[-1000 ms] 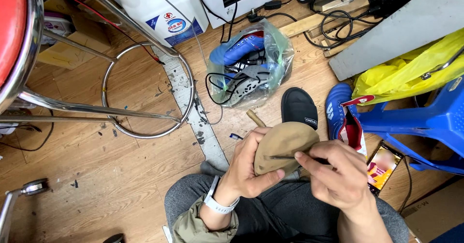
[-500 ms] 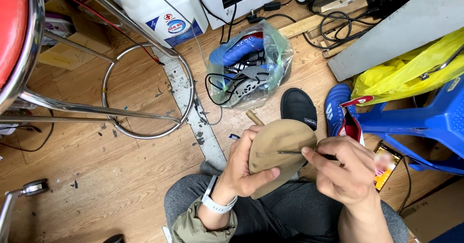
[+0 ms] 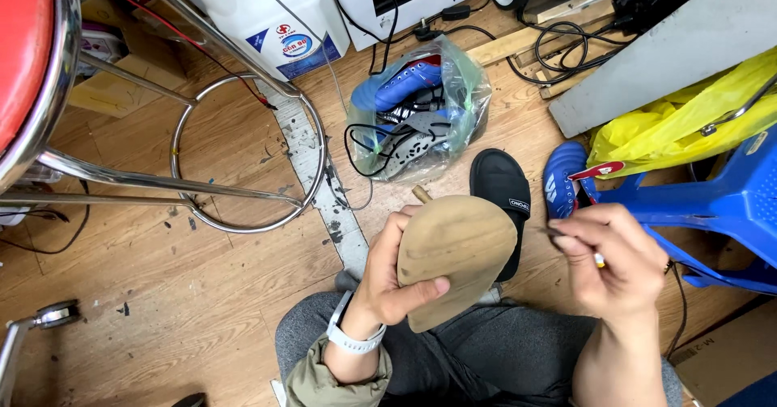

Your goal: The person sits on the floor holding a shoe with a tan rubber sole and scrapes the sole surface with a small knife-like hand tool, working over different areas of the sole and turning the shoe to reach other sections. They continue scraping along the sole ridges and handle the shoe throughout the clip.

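While the left hand [image 3: 388, 281] pinches the tan shoe sole [image 3: 455, 257] by its edge above the lap, thumb across the lower face, the right hand [image 3: 615, 265] is closed on a thin tool [image 3: 558, 233], tip clear of the sole's right edge. Risks as I see them: grip is thumb-and-fingers only, so side pressure from the tool could twist the sole loose. The tip points toward the left fingers; a slip off the smooth face would likely hit them. Anything dropped lands by the black slipper [image 3: 502, 192] on a cluttered wooden floor [image 3: 162, 294].
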